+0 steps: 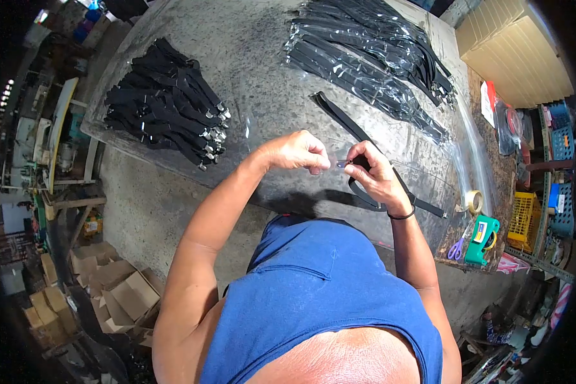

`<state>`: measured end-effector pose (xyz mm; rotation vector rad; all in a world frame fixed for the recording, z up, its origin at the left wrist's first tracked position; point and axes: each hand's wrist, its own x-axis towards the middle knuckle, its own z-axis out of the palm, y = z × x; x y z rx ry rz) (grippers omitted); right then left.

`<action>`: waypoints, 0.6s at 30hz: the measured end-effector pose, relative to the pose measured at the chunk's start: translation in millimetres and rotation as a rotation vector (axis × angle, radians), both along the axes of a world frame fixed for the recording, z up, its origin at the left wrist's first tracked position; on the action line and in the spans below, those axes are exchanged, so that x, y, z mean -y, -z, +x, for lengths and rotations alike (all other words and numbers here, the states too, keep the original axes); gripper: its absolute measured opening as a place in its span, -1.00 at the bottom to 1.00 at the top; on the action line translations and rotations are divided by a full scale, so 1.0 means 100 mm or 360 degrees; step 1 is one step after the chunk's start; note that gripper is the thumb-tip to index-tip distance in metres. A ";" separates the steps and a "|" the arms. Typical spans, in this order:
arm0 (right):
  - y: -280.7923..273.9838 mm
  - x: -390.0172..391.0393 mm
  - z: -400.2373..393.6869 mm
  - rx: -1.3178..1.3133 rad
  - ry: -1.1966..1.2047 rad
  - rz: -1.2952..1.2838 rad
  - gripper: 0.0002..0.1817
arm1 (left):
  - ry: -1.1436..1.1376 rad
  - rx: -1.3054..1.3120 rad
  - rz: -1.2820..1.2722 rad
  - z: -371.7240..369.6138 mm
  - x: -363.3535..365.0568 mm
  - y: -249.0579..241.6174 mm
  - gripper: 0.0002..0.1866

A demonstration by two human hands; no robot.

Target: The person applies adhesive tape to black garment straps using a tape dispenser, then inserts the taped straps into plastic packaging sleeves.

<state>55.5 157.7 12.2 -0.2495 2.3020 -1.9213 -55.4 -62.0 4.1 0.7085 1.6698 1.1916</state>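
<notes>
Over the near edge of the table, my left hand (299, 152) is closed in a pinch on something small that I cannot make out, perhaps clear plastic. Just right of it, my right hand (376, 176) grips a black strap (363, 197) that loops down below the fingers. A small shiny piece (341, 164) shows at the right fingertips, between the two hands. Beyond and beside the right hand, another length of black strap (340, 118) lies slantwise on the table, partly hidden by that hand. A black band circles the right wrist.
A heap of black straps with metal ends (166, 105) lies at left on the worn table (249, 48). Plastic-wrapped straps (371, 54) lie at the back right. At right are a tape roll (473, 201), green tape dispenser (482, 240), purple scissors (456, 249) and cardboard box (515, 54).
</notes>
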 end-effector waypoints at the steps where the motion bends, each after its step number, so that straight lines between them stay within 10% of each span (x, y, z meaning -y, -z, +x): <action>1: 0.00 0.00 -0.01 0.0006 -0.0007 0.0002 -0.79 | 0.0073 0.0057 0.0027 0.00 0.00 0.02 -0.69; 18: -0.06 -0.05 0.02 -0.0106 -0.0105 0.0024 -0.68 | 0.0131 0.0174 -0.0039 0.02 0.08 -0.07 -0.64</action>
